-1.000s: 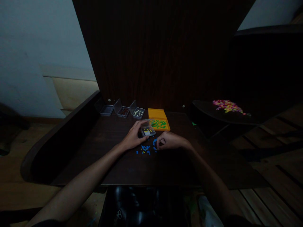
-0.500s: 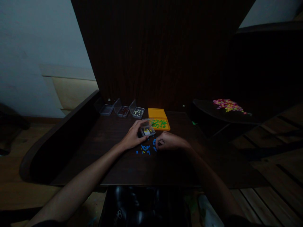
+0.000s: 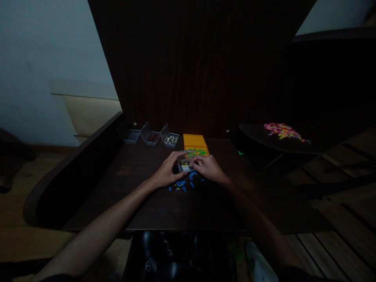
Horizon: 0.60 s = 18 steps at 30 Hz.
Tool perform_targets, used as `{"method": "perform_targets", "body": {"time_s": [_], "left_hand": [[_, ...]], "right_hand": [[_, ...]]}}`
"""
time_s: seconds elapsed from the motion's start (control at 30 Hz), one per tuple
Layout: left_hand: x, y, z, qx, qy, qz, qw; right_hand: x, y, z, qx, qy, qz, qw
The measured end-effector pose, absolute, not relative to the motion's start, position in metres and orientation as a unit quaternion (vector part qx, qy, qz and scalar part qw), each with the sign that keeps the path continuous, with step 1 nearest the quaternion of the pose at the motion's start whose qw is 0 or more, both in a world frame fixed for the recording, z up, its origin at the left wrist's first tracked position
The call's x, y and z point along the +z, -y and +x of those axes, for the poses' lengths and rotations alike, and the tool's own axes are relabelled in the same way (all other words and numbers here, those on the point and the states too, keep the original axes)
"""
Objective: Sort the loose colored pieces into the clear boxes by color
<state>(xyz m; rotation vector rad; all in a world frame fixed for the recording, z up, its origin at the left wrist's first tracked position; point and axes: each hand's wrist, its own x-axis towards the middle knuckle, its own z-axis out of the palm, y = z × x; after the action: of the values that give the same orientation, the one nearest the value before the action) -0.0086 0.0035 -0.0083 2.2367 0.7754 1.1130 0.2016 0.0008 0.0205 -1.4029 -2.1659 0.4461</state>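
My left hand (image 3: 166, 172) grips the left side of a small clear plastic box (image 3: 180, 169) with its lid raised. Inside the box lie yellow pieces and a white patch. Over the box's right side is my right hand (image 3: 208, 167), its fingertips pinched together; whatever they hold is too small to make out. Small blue pieces (image 3: 191, 184) are scattered on the dark table just in front of the box, with a few yellow pieces (image 3: 178, 189) among them. Behind the box stands an open yellow case (image 3: 194, 140) holding green pieces (image 3: 200, 151), partly covered by my hands.
Along the back left stand more open clear boxes: one with no pieces visible (image 3: 132, 136), one with dark brown pieces (image 3: 153, 138), one with whitish pieces (image 3: 171, 140). A heap of pink and yellow beads (image 3: 282, 131) lies on the right-hand shelf. A raised side panel (image 3: 73, 168) borders the left.
My right hand has moved up and left from the blue pieces to the clear box. The box, with my left hand on it, has shifted slightly right and nearer.
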Motion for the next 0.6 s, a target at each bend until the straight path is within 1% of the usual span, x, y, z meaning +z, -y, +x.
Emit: {"method": "perform_targets", "body": {"time_s": [0.17, 0.33, 0.43, 0.6], "left_hand": [[-0.0072, -0.0014, -0.007, 0.411, -0.272, 0.827, 0.27], [-0.0069, -0.0011, -0.0065, 0.413, -0.26, 0.83, 0.271], [-0.0072, -0.0019, -0.0069, 0.415, -0.263, 0.829, 0.268], [-0.0073, -0.0041, -0.0088, 0.409, -0.284, 0.828, 0.257]], "right_hand": [[0.0158, -0.0007, 0.1982, 0.134, 0.798, -0.534, 0.244], [0.0133, -0.0005, 0.1952, 0.129, 0.797, -0.542, 0.233], [0.0159, -0.0016, 0.1973, 0.136, 0.793, -0.532, 0.263], [0.0209, -0.0014, 0.2038, 0.177, 0.763, -0.515, 0.348]]}}
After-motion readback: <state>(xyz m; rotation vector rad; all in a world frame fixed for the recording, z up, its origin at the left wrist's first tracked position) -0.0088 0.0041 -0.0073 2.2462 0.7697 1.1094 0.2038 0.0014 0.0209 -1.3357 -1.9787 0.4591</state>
